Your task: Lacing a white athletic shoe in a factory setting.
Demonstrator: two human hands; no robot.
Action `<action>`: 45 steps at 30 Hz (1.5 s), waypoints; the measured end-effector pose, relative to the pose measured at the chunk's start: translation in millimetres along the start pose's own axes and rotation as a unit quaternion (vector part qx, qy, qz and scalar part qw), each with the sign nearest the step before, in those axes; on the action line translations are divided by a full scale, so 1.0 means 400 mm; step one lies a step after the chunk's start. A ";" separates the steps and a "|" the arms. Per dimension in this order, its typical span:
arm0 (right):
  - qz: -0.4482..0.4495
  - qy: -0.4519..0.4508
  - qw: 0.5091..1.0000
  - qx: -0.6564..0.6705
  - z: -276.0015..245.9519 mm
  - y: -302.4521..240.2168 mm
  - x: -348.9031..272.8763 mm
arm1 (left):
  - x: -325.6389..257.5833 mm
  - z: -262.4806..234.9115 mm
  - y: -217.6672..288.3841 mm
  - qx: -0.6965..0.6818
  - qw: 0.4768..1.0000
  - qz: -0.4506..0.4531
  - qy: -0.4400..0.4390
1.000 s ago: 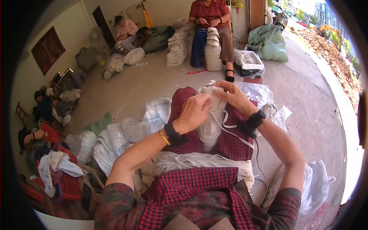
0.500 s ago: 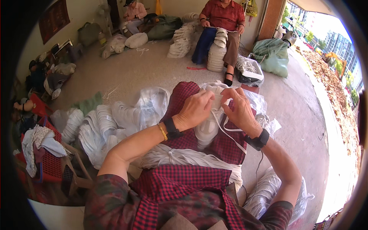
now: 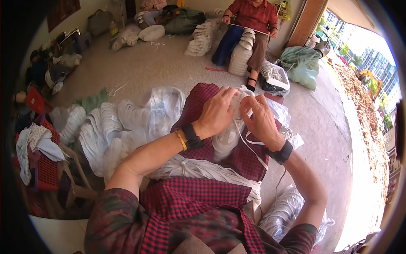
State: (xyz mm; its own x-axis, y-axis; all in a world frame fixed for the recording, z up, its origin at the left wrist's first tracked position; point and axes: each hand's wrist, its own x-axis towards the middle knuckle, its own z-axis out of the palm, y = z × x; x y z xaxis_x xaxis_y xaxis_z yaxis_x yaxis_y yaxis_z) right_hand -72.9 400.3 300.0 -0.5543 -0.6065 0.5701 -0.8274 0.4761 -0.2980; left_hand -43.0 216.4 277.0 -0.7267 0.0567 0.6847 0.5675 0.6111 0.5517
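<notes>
White shoe uppers (image 3: 225, 142) lie stacked over my lap on a red-and-black checked apron (image 3: 198, 99). At the far end of the stack, my left hand (image 3: 216, 111) is closed with curled fingers against an upper's left side. Opposite it, my right hand (image 3: 259, 119) pinches thumb to forefinger, apparently on a white shoelace (image 3: 242, 134). The lace hangs from the upper in a loop, and its end trails over the apron below my right wrist. My fingers partly hide the lace holes and the fingertips' exact hold.
A bundle of white laces (image 3: 190, 168) lies across my lap. Bagged uppers (image 3: 99, 127) pile up at left beside a red plastic basket chair (image 3: 47, 169). More bagged stacks (image 3: 281, 209) lie at lower right. A co-worker (image 3: 253, 21) sits ahead near a white lace box (image 3: 275, 76).
My left fingers have lifted and spread slightly over the upper. My right thumb and forefinger have drawn together, nearer the upper. The whole view has shifted a little.
</notes>
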 end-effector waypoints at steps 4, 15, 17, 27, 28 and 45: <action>0.003 -0.007 1.000 -0.007 0.013 -0.003 0.002 | 0.008 0.005 -0.008 0.019 1.000 -0.005 -0.003; -0.021 -0.043 0.982 -0.182 0.038 -0.030 0.029 | 0.018 0.000 -0.032 -0.002 0.999 -0.052 -0.001; -0.057 -0.060 0.975 -0.208 0.043 -0.019 0.036 | 0.021 0.000 -0.033 -0.008 0.999 -0.040 0.004; 0.019 -0.102 0.953 -0.284 -0.228 0.102 -0.057 | 0.023 -0.055 -0.040 -0.037 0.997 0.051 0.039; 0.043 -0.085 0.954 -0.285 -0.273 0.140 -0.080 | 0.029 -0.057 -0.045 -0.039 0.998 0.049 0.032; 0.065 -0.007 0.996 -0.059 -0.036 -0.004 -0.087 | 0.021 0.019 0.027 0.100 0.980 0.064 -0.159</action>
State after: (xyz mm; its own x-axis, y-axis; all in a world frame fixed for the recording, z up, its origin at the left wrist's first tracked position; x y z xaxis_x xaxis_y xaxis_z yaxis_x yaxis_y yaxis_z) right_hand -51.0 430.0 291.8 -0.6573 -0.5439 0.5216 -0.7330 0.6223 -0.2748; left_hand -46.1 229.5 285.0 -0.7558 0.3666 0.5426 0.5985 0.7230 0.3452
